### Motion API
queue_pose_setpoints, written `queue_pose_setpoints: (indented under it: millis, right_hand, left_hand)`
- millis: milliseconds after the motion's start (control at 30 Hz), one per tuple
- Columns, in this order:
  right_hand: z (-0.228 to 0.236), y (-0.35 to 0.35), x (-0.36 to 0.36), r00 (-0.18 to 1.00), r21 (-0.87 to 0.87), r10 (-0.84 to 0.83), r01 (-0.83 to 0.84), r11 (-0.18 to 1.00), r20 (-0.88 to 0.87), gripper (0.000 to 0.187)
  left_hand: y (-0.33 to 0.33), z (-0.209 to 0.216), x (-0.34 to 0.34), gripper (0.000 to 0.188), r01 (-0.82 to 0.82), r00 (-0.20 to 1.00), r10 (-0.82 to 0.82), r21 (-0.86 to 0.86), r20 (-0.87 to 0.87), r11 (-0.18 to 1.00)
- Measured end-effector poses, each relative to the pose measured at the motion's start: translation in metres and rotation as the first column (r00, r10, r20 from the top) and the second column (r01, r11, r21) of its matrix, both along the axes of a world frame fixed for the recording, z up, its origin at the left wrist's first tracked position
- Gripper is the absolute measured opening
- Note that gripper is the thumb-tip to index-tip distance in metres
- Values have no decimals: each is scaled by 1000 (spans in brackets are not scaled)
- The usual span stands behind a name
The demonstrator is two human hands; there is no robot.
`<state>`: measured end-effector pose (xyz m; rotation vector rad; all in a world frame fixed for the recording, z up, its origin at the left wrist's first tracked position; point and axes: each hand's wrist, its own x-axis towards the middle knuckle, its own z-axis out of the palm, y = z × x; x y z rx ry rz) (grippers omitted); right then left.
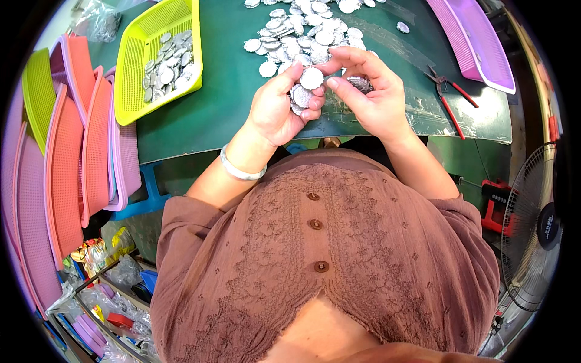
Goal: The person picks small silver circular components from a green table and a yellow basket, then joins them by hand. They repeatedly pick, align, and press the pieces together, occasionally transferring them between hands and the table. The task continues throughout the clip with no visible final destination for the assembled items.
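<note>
Several round silvery metal discs (301, 97) lie in my left hand (275, 107), its fingers curled round them and its thumb at the topmost disc. Close beside it is my right hand (378, 100), thumb and forefinger bent toward that disc. More discs (359, 84) sit in the curl of the right hand's other fingers, partly hidden. Just beyond both hands a loose pile of similar discs (302, 36) spreads over the green table (218, 78).
A yellow-green basket (129, 78) holding discs stands left. Pliers with red handles (451, 97) lie right, near a purple basket (469, 42). Stacked pink and purple baskets (63, 163) line the far left. A fan (525, 227) stands at the lower right.
</note>
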<state>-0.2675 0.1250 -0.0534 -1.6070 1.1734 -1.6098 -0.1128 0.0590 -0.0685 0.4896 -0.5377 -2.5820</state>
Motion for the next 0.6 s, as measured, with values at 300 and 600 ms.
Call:
queue_pose_setpoints:
  millis: [300,600]
  right_hand:
    - [-13,-25,-34,924,67,-311,333,940,-222,31]
    - [-8,-29,-31,770,42,-222,307,951,-598,40]
  left_hand:
    - [-1,-7,6,33,-15,1000,14,-63,-11,998]
    - [4,-3,6,14,-81,977,110,-160,185,984]
